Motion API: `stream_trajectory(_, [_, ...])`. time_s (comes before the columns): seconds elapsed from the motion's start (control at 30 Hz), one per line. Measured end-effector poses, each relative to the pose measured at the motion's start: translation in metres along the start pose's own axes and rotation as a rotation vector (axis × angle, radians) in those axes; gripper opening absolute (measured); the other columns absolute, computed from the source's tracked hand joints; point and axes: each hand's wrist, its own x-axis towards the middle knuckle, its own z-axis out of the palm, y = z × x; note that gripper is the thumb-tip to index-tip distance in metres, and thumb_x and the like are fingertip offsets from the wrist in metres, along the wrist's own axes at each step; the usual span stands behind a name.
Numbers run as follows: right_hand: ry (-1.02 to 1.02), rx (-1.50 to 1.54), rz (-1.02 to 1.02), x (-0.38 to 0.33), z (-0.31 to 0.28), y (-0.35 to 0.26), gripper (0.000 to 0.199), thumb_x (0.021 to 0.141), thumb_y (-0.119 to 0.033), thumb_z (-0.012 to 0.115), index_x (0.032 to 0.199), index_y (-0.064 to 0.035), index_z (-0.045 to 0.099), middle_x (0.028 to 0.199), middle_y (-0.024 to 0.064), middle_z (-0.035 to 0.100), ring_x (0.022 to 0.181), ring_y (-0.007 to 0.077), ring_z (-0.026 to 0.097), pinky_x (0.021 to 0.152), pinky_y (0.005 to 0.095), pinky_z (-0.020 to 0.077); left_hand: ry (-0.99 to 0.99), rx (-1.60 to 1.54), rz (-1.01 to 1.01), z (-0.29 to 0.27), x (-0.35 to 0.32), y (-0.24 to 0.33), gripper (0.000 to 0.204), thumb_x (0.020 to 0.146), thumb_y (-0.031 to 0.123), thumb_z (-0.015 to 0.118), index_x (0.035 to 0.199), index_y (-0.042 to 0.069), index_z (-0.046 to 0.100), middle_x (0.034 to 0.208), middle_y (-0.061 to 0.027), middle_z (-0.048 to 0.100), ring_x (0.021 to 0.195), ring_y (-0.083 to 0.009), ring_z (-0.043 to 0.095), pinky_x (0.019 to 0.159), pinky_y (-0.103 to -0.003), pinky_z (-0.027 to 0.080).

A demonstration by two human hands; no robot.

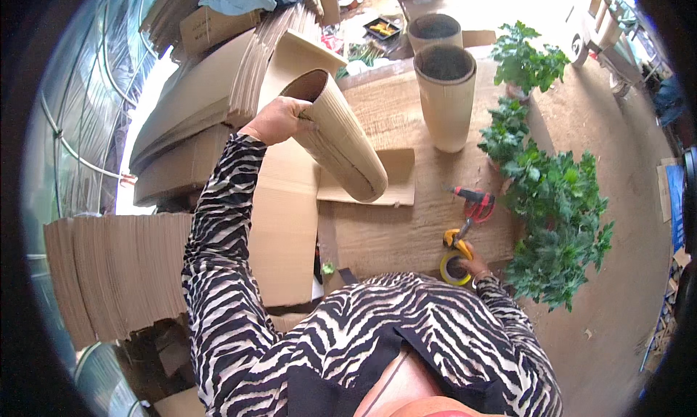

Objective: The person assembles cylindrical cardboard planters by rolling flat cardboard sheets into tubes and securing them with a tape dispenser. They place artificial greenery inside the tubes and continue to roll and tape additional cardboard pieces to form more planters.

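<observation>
My left hand [279, 119] grips the upper rim of a tall corrugated cardboard tube [340, 142], thumb over the edge. The tube leans, its open top toward the upper left and its lower end over a flat cardboard piece [401, 177] on the wooden tabletop [406, 232]. Near my body on the right, my right hand [475, 263] is closed on a yellow tape dispenser [456, 238] with a roll of yellow-edged tape [455, 269]. Just beyond it lies a red and black tool [475, 202], its kind unclear.
Two cardboard tubes, a nearer one [446, 112] and a farther one [434, 31], stand upright at the table's far side. Leafy green plants [555, 192] line the right edge. Stacked cardboard sheets [116, 272] crowd the left. A cart [606, 36] stands far right.
</observation>
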Motion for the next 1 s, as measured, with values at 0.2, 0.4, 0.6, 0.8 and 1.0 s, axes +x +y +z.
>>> stream_trajectory(0.2, [0.026,-0.138,0.017,-0.010,-0.001,-0.022,0.078,0.070,-0.009,0.077,0.141,-0.0111,0.044,0.121,0.0121,0.062,0.113,0.0208,0.058,0.095,0.0316,0.0463,-0.005,0.307,0.184,-0.019,0.082,0.020,0.032,0.083,0.024,0.069,0.112,0.009,0.067,0.096,-0.0155,0.069,0.088,-0.0262,0.067,0.080,-0.035,0.051])
stream_trajectory(0.4, [-0.087,-0.181,0.024,0.000,-0.001,-0.011,0.077,0.071,-0.010,0.077,0.140,-0.0128,0.042,0.126,0.0163,0.059,0.119,0.0311,0.055,0.099,0.0367,0.0438,-0.049,0.613,0.310,0.016,0.183,0.005,0.031,0.080,0.034,0.070,0.104,0.013,0.069,0.094,-0.0142,0.069,0.092,-0.0328,0.065,0.080,-0.041,0.052])
stream_trajectory(0.6, [-0.106,-0.161,0.091,-0.013,-0.003,-0.031,0.081,0.072,-0.013,0.078,0.143,-0.0114,0.038,0.130,0.0138,0.055,0.123,0.0283,0.051,0.103,0.0357,0.0406,0.143,0.568,0.549,0.045,0.252,-0.014,0.032,0.084,0.016,0.061,0.115,0.016,0.065,0.101,-0.0126,0.069,0.095,-0.0313,0.067,0.082,-0.040,0.053])
stream_trajectory(0.8, [-0.139,-0.159,0.084,-0.017,-0.008,-0.049,0.085,0.074,-0.015,0.079,0.146,-0.0118,0.033,0.137,0.0149,0.050,0.128,0.0281,0.046,0.106,0.0349,0.0375,0.208,0.505,0.520,0.053,0.231,-0.017,0.044,0.082,0.017,0.065,0.125,0.015,0.057,0.120,-0.0048,0.063,0.120,-0.0221,0.053,0.107,-0.040,0.030])
stream_trajectory(1.0, [-0.130,-0.277,0.049,-0.009,-0.008,-0.025,0.082,0.074,-0.016,0.078,0.145,-0.0121,0.036,0.138,0.0159,0.050,0.127,0.0303,0.049,0.104,0.0354,0.0397,0.340,0.454,0.453,0.062,0.226,-0.023,0.051,0.080,0.032,0.070,0.126,0.014,0.056,0.124,-0.0083,0.059,0.124,-0.0253,0.049,0.112,-0.049,0.020])
